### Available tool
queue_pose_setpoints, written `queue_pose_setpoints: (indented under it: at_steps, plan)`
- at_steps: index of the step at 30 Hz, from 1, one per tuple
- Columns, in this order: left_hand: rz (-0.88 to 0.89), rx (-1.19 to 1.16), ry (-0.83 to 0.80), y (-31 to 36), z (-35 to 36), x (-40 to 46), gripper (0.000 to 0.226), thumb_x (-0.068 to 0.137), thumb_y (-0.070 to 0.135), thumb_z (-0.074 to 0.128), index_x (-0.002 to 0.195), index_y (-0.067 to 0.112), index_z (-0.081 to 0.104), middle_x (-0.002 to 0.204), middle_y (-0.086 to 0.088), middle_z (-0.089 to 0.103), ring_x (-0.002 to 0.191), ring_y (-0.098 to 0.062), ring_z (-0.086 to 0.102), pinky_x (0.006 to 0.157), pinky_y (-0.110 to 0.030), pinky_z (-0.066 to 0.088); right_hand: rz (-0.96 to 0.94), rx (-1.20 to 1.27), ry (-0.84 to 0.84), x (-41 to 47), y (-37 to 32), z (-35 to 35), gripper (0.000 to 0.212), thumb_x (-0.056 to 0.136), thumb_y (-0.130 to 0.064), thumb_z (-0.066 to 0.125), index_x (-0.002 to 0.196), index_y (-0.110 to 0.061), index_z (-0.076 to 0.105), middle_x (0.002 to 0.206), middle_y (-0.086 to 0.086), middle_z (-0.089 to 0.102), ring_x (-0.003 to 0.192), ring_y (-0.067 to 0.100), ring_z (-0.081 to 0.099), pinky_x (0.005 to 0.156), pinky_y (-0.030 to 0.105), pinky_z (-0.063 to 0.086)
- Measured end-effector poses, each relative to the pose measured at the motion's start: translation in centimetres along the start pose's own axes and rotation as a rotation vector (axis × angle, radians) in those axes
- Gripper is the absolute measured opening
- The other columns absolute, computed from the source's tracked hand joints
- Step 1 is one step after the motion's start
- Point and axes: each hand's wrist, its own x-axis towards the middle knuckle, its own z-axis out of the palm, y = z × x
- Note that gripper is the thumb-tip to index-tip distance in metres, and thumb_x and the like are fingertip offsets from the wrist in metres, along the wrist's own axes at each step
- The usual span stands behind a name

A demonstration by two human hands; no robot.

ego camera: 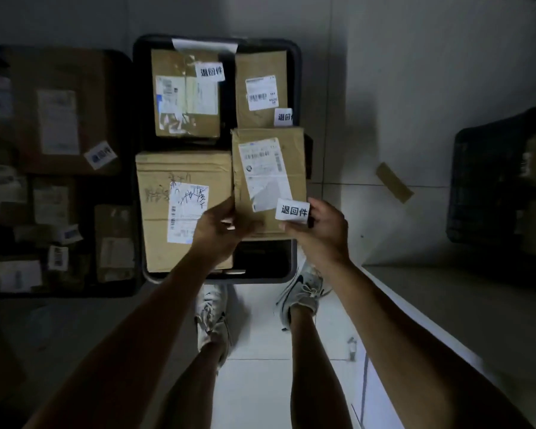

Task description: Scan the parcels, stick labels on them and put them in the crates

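Head view: parcel point(268, 181) lengthwise away.

From my headset feed: both forearms are bare, no sleeves, watch or gloves on the left hand point(220, 226) or the right hand point(321, 229). Below them my lower legs are bare too. I wear pale grey lace-up trainers: the left shoe point(212, 320) has loose laces, the right shoe point(305, 289) bears a dark curved mark along its side and a dark sole edge.
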Motion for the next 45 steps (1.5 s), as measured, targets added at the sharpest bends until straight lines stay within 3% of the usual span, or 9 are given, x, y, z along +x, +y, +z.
queue_pose_setpoints:
  at_steps: [3,8,13,18,26,31,34,39,45]
  plan:
    - [0.056,0.128,0.062,-0.7,-0.1,2.1,0.057,0.064,0.06,0.076,0.101,0.016,0.07,0.085,0.003,0.074,0.078,-0.013,0.07,0.071,-0.036,0.06,0.016,0.016,-0.014,2.7,1.1,1.1,0.063,0.07,-0.001,0.089,0.126,-0.012,0.062,0.106,-0.008,0.07,0.094,0.0,0.069,0.08,0.018,0.058]
    - [0.112,0.235,0.195,0.1,0.7,3.2,0.025,0.089,0.039,0.071,0.082,0.016,0.074,0.073,0.011,0.074,0.069,0.001,0.071,0.064,-0.03,0.062,0.045,0.025,-0.018,4.4,2.4,1.5,0.059,0.07,0.0,0.089,0.121,-0.014,0.063,0.104,-0.003,0.073,0.093,0.004,0.072,0.082,0.023,0.059]
    - [0.151,0.42,0.384,-0.4,1.5,3.8,0.031,0.087,0.031,0.073,0.064,0.013,0.064,0.053,0.013,0.049,0.058,-0.002,0.058,0.051,-0.02,0.039,0.082,-0.012,0.027,5.8,2.8,2.7,0.071,0.066,0.0,0.091,0.129,0.0,0.059,0.106,0.007,0.074,0.082,-0.003,0.069,0.078,0.02,0.059]
    - [0.157,0.58,0.367,-2.3,2.4,3.7,0.045,0.083,0.063,0.067,0.098,0.021,0.069,0.081,0.0,0.068,0.073,-0.016,0.066,0.061,-0.031,0.052,0.058,-0.141,0.089,5.4,3.6,3.3,0.078,0.061,-0.012,0.096,0.129,-0.007,0.059,0.105,0.007,0.076,0.089,0.016,0.074,0.081,0.04,0.062]
    - [0.05,1.164,0.183,-2.7,3.4,2.8,0.055,0.092,0.05,0.059,0.143,0.033,0.046,0.127,-0.013,0.044,0.111,-0.036,0.044,0.084,-0.043,0.044,0.039,-0.228,0.114,4.9,4.7,4.2,0.091,0.065,-0.024,0.095,0.141,-0.015,0.047,0.107,0.001,0.076,0.094,0.016,0.073,0.081,0.036,0.061]
    - [-0.074,1.155,-0.042,-1.2,2.7,2.1,0.084,0.089,0.034,0.066,0.157,0.038,0.016,0.142,-0.014,0.03,0.124,-0.036,0.037,0.095,-0.045,0.04,0.138,-0.275,0.071,4.2,3.2,3.9,0.09,0.069,-0.022,0.093,0.144,-0.018,0.044,0.116,0.0,0.073,0.105,0.016,0.069,0.086,0.027,0.054]
    - [-0.122,0.948,-0.124,1.7,0.9,-0.6,0.066,0.094,0.036,0.064,0.152,0.028,0.034,0.138,-0.013,0.043,0.129,-0.033,0.041,0.1,-0.044,0.044,0.099,-0.349,0.012,0.5,-0.2,2.3,0.071,0.079,-0.013,0.084,0.142,-0.015,0.052,0.125,0.001,0.07,0.114,0.016,0.065,0.088,0.02,0.046]
    - [-0.07,0.77,-0.143,9.6,-4.6,-11.8,0.048,0.096,0.036,0.06,0.142,0.024,0.053,0.136,-0.011,0.056,0.128,-0.029,0.051,0.103,-0.039,0.046,0.072,-0.417,-0.106,-11.8,-8.9,-2.0,0.046,0.086,-0.011,0.077,0.13,-0.015,0.065,0.123,0.003,0.07,0.112,0.02,0.066,0.097,0.033,0.055]
    - [-0.057,0.647,-0.035,19.8,-13.3,-29.9,0.044,0.093,0.035,0.062,0.135,0.023,0.059,0.121,-0.002,0.067,0.113,-0.023,0.063,0.084,-0.026,0.045,-0.035,-0.581,-0.221,-28.7,-22.1,-5.2,0.032,0.087,-0.018,0.077,0.119,-0.015,0.07,0.108,0.002,0.072,0.1,0.018,0.067,0.096,0.033,0.054]
